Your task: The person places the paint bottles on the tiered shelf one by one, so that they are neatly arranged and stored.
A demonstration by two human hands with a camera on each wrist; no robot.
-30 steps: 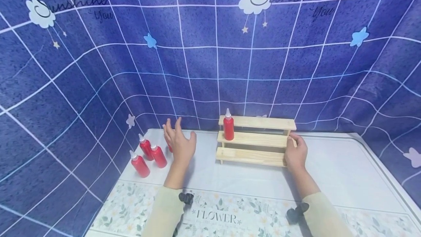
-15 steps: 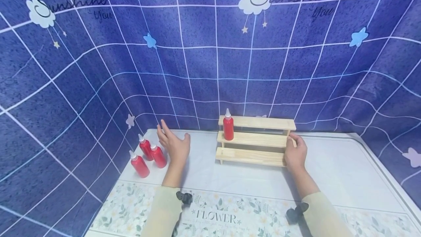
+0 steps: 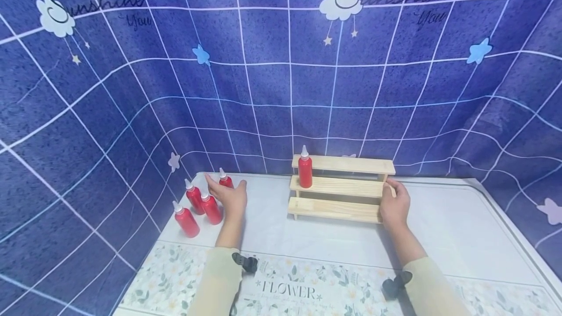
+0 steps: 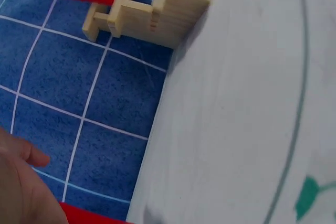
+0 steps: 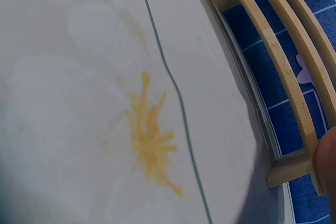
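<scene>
Free tabletop (image 3: 267, 213) runs from the left fingers (image 3: 217, 187) to the wooden rack (image 3: 344, 187) (three red bottles (image 3: 212, 209) crowd the other side)

Curtained-off tabletop nook: blue star-print curtain (image 3: 259, 82) around floral tablecloth (image 3: 325, 240)

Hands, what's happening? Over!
Left hand spread by back red bottle, touch unclear. Right hand grips wooden rack. One bottle on middle shelf. Three more bottles close by.

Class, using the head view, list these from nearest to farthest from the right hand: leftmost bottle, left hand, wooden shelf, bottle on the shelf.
1. Wooden shelf: the right hand grips its right end.
2. Bottle on the shelf: upright at its left end.
3. Left hand: left of the shelf.
4. Leftmost bottle: left of the left hand.
</scene>
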